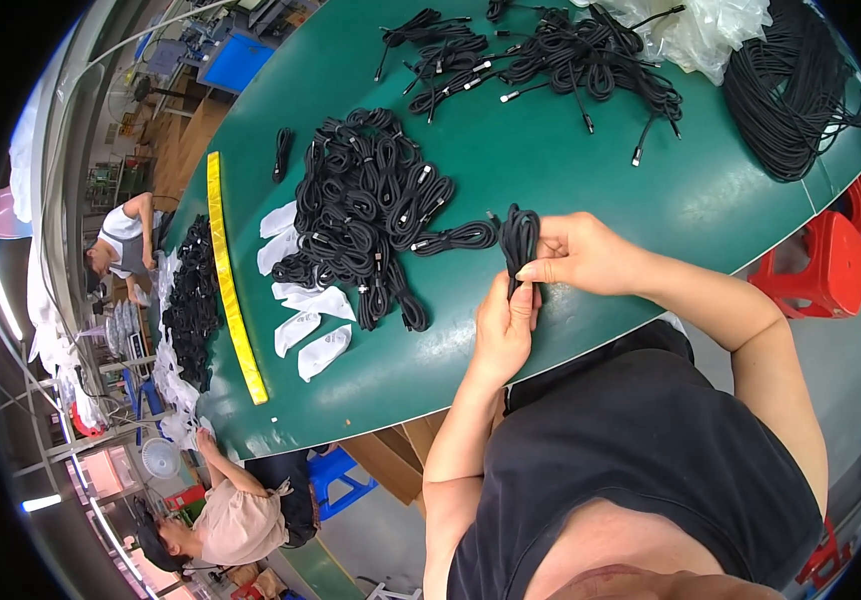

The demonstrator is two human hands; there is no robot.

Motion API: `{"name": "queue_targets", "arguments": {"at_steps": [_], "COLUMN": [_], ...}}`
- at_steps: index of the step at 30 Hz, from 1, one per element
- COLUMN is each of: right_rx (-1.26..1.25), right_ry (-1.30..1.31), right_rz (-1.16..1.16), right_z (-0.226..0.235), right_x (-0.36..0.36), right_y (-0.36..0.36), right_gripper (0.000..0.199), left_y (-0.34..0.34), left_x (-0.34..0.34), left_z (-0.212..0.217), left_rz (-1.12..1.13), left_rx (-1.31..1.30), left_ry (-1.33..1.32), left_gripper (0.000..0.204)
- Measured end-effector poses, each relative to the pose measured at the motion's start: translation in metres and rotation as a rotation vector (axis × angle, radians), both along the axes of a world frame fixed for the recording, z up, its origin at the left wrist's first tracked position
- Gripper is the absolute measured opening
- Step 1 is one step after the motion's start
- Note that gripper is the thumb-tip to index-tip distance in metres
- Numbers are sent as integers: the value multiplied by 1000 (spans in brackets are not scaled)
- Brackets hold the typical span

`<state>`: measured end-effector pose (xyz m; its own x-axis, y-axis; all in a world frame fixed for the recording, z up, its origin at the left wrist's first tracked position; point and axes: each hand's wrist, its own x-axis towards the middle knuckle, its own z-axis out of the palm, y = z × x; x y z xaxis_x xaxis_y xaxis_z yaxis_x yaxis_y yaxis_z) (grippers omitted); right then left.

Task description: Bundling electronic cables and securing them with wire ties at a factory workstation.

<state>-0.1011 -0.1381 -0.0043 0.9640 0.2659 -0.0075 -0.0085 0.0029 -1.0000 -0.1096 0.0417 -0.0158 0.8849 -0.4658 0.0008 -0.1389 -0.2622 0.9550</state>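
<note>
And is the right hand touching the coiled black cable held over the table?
Touching: the head view shows the right hand with its thumb tip pressed against the coiled black cable.

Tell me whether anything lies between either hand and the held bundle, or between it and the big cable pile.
The left hand and right hand grip the bundle directly. Between it and the pile, one coil lies on the table.

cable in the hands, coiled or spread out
Coiled: the black cable forms a narrow bundle of loops, held by the left hand and right hand.
</note>
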Motion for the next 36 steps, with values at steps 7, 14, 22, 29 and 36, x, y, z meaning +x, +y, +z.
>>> {"name": "queue_targets", "arguments": {"at_steps": [7, 14, 22, 29, 36], "right_rx": [252, 37, 102, -22, -144], "right_ry": [216, 266, 123, -207, -552], "right_rz": [47, 0, -6, 99, 49], "right_z": [7, 16, 5, 13, 27], "right_x": [0, 1, -2, 3, 2], "right_y": [1, 2, 6, -5, -3], "right_gripper": [30, 32, 25, 13, 8], "left_y": [-3, 0, 3, 6, 9], "left_x": [1, 4, 4, 3, 3], "left_z": [4, 9, 2, 11, 14], "left_rz": [-192, -195, -176, -220, -383], "left_rx": [-470, -483, -468, -796, -1026], "left_ry": [546, 585, 668, 784, 944], "left_gripper": [31, 28, 26, 30, 31]}}
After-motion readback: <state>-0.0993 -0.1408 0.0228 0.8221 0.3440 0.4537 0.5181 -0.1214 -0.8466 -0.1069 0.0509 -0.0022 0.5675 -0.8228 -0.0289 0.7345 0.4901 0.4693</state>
